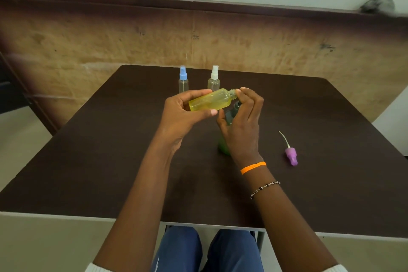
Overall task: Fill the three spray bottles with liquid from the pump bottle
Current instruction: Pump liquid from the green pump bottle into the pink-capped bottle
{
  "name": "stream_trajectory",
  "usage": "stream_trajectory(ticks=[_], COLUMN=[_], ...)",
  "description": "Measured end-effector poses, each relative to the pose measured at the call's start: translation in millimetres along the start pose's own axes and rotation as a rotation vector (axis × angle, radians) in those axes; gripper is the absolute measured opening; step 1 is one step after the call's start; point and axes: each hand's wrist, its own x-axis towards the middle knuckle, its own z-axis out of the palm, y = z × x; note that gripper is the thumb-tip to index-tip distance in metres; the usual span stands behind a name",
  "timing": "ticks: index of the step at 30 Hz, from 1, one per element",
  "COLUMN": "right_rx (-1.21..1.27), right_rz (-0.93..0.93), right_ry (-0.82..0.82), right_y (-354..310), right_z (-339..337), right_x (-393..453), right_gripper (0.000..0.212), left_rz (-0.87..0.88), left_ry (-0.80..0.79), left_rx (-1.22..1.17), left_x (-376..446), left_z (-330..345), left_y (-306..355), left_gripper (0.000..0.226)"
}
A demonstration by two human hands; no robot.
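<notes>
The left hand [187, 110] grips an open spray bottle [210, 100], fingers over the top and thumb underneath, and tips it nearly on its side so its bare neck points right, toward the pump bottle [229, 121]. That tilt probably brings the mouth to the pump's spout. The right hand [241, 121] covers the dark green pump bottle, which stands on the table [110, 161]; its fingers are curled, the tips touching the spray bottle's neck, likely to steady it (whether the palm presses the pump is hidden). The bottle already looks yellow with liquid.

Its purple spray cap [291, 157] lies to the right, well apart, out of the way. The blue-capped bottle [183, 80] and white-capped bottle [213, 79] stand behind, closed and seemingly unfilled.
</notes>
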Motion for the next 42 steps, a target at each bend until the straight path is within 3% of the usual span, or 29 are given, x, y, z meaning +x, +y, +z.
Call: stream_trajectory(ticks=[42], right_rx=[0.055], right_rz=[0.021], right_ry=[0.004], right_y=[1.3], right_z=[-0.8], right_x=[1.9], right_gripper=[0.067], left_rz=[-0.010], left_ry=[0.015], left_rx=[-0.079], left_x=[-0.3], left_z=[3.8], left_y=[-13.5], left_gripper=[0.042])
